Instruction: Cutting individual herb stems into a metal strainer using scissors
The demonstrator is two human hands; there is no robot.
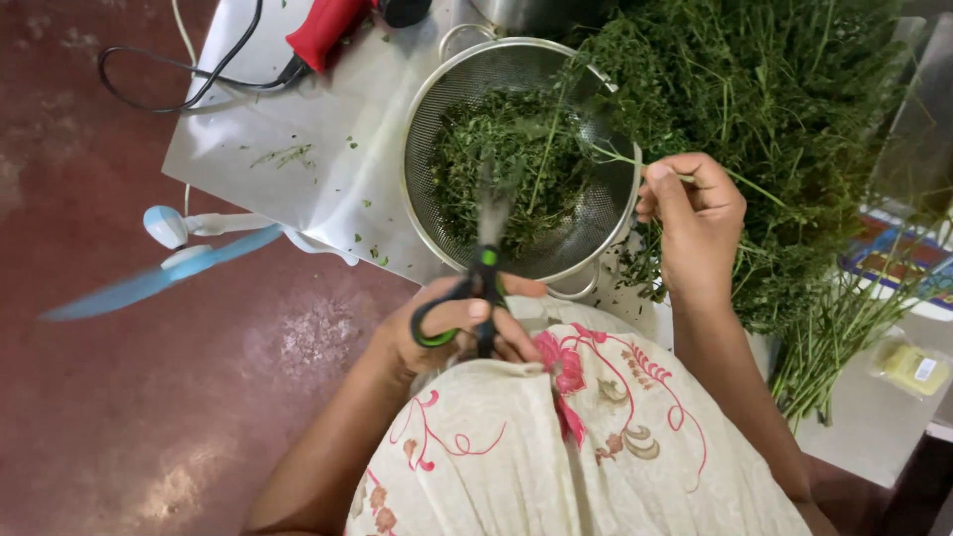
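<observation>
1. Herb sprig: thin green stalk, leafy at its far end, held level over the right rim of the metal strainer. Leaf end lies inside the bowl; bare stalk end sits in the right hand.
2. Right hand: fingers curled, thumb and forefinger pinched on the stalk. Closed around the sprig.
3. Left hand: wrapped round the handles of the scissors, thumb through one black-and-green loop. Blades point up over the strainer and are motion-blurred; whether they stand apart or together cannot be told.
4. Step in hand, judged: snipping leaves off the stalk into the strainer. The cut greens already form a loose mound in the bowl, so work looks well under way.
5. Next move calls for, judged: blades meeting the sprig where leaf gives way to bare stalk, with the sprig kept over the bowl so the trimmings fall inside.
6. Materials: strainer is fine wire mesh, hemispherical, with a polished rim and loop handles. It rests on a dull steel tabletop flecked with leaf bits.
7. Uncut herb pile: big, tangled, feathery, just right of the strainer; long stalks trail off the table edge.
8. Floor: red, with a small pale blue fan spinning.
</observation>
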